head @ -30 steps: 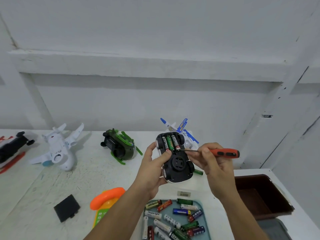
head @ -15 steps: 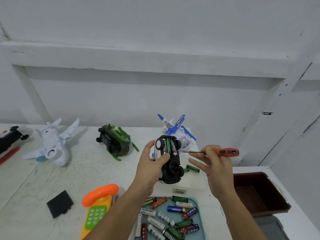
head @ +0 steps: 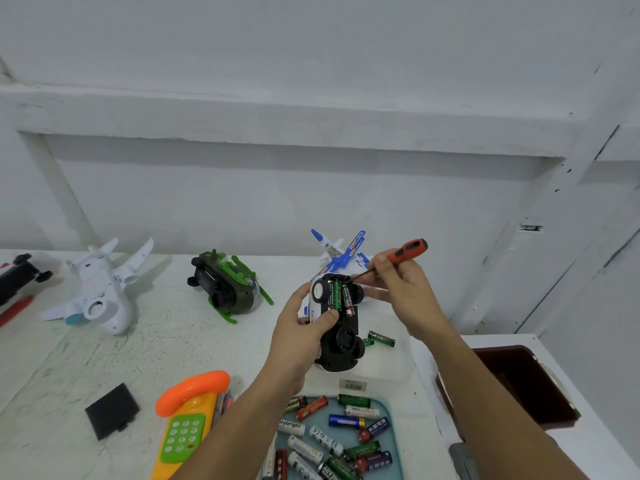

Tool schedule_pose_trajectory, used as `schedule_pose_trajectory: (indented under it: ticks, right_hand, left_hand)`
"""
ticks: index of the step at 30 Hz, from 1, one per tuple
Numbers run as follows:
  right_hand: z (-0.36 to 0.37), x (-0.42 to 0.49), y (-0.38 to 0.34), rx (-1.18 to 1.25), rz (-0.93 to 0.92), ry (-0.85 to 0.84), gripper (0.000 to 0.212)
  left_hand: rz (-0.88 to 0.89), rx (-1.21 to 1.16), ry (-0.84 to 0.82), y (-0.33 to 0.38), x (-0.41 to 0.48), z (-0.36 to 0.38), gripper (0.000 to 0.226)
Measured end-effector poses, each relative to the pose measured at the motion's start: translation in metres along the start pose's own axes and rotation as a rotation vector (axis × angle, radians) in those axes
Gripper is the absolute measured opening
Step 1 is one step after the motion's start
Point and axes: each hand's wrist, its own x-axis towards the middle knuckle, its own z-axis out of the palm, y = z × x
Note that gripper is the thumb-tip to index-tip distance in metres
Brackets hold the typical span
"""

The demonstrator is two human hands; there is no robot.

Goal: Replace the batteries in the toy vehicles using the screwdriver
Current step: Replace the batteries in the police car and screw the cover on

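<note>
My left hand point(head: 302, 332) holds a black-and-white toy car point(head: 338, 336) upside down above the table, its battery bay open with green batteries point(head: 341, 295) inside. My right hand point(head: 400, 289) grips an orange-handled screwdriver point(head: 405, 250), and its tip touches the far end of the battery bay. A loose green battery point(head: 381, 338) lies on the table just right of the car. The black battery cover point(head: 111, 410) lies at the near left. A light blue tray point(head: 389, 414) of several mixed batteries sits under my forearms.
A white toy plane point(head: 100, 292), a green toy vehicle point(head: 228, 289) and a blue-and-white toy plane point(head: 341, 252) stand along the back of the white table. An orange toy phone point(head: 188, 417) lies near left. A dark brown bin point(head: 523, 382) sits at the right.
The car has turned more upright and lifted. My right hand has swung the screwdriver from level to slanted, bringing its tip onto the battery bay.
</note>
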Motion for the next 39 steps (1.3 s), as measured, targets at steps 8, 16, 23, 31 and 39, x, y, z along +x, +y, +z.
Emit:
schedule_pose_trajectory:
  ticks: [8,16,23,31,39]
  right_hand:
    - [-0.007,0.014,-0.011,-0.045,0.105,-0.042,0.023]
    - [-0.021,0.018,-0.016,-0.034,0.133,-0.058,0.023]
    - [-0.033,0.015,-0.021,-0.095,0.117,-0.029,0.027]
    - [-0.018,0.007,-0.002,0.093,0.057,0.001,0.027]
    - [-0.005,0.002,0.002,0.163,0.012,-0.032,0.026]
  left_hand:
    - [-0.006,0.014,0.004,-0.004,0.002,0.001,0.055]
    - [0.016,0.024,-0.008,-0.003,0.001,0.003,0.053]
    - [-0.021,-0.021,-0.004,-0.002,0.000,0.000,0.052]
    - [-0.051,-0.090,-0.030,0.001,-0.004,-0.002,0.048]
    - [-0.061,-0.149,-0.062,0.005,-0.014,-0.003,0.044]
